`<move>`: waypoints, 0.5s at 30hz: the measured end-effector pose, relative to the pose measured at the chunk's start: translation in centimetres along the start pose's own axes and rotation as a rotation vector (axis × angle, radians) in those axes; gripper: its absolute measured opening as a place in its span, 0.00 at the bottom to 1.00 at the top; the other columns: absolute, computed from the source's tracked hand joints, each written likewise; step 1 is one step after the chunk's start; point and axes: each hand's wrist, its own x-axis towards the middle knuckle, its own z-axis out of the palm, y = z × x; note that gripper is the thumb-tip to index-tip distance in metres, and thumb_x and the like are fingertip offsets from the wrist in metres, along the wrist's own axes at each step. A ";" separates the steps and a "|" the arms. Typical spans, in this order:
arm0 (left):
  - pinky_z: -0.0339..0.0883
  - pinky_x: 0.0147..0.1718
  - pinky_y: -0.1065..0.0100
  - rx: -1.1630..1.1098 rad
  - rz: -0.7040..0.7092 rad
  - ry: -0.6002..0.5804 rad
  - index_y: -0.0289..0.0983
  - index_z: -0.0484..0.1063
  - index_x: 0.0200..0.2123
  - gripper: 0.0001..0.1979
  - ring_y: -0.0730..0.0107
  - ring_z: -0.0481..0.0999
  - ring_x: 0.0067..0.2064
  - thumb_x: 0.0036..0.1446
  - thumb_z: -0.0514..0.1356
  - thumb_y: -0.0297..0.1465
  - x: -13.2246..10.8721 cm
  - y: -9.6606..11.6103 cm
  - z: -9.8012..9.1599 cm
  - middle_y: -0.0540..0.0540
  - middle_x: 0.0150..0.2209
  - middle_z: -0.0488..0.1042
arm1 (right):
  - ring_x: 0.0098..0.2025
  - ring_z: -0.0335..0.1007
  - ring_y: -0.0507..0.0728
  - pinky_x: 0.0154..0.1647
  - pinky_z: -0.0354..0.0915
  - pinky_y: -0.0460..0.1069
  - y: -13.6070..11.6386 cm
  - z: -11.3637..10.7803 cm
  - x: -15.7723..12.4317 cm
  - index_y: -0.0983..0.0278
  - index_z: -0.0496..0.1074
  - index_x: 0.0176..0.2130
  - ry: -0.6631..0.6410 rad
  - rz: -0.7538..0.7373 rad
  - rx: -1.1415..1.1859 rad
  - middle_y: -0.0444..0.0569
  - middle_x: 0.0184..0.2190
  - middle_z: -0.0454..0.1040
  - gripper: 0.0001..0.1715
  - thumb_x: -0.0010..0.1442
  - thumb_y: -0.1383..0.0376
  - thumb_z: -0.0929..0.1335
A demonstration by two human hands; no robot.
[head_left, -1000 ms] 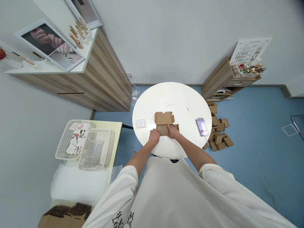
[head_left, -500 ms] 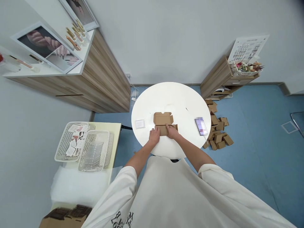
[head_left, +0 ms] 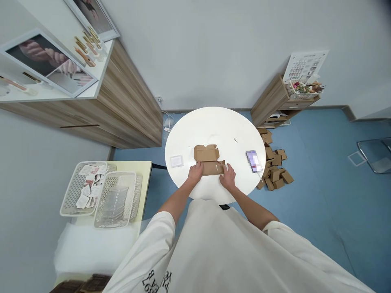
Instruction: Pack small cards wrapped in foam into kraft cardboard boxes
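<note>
Right hand [head_left: 228, 177] has slid off the top of the cardboard box [head_left: 210, 162] to its right end, with fingers spread and tips touching the near panel's edge. Left hand [head_left: 195, 172] stays at the left end, fingers curled on it; pressing or gripping, cannot tell. Near panel is now uncovered, lying flat mid-table [head_left: 214, 122] with the lid flap beyond it. White card [head_left: 176, 161] left and phone [head_left: 253, 160] right, both apart. Box pile [head_left: 273, 162] on the floor beyond.
</note>
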 end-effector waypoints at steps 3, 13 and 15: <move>0.62 0.51 0.56 0.016 -0.003 0.006 0.42 0.54 0.63 0.33 0.50 0.71 0.55 0.57 0.63 0.26 0.1 0.0 0.1 0.34 0.67 0.55 | 0.68 0.49 0.67 0.63 0.53 0.59 1.4 -0.3 0.5 0.57 0.43 0.72 -0.059 0.035 0.010 0.57 0.72 0.42 0.46 0.60 0.69 0.63; 0.64 0.47 0.58 0.070 0.005 0.003 0.40 0.56 0.61 0.33 0.54 0.74 0.49 0.55 0.65 0.25 0.6 0.0 0.5 0.34 0.64 0.58 | 0.51 0.68 0.61 0.45 0.63 0.51 0.3 0.0 4.4 0.61 0.63 0.61 -0.162 0.023 0.124 0.58 0.59 0.62 0.28 0.61 0.69 0.65; 0.63 0.47 0.58 0.067 0.008 0.003 0.40 0.56 0.60 0.32 0.54 0.74 0.50 0.55 0.65 0.25 0.5 0.0 0.4 0.34 0.63 0.58 | 0.51 0.68 0.60 0.45 0.63 0.50 0.1 -0.2 4.3 0.62 0.64 0.59 -0.124 -0.008 0.130 0.57 0.56 0.65 0.27 0.61 0.72 0.64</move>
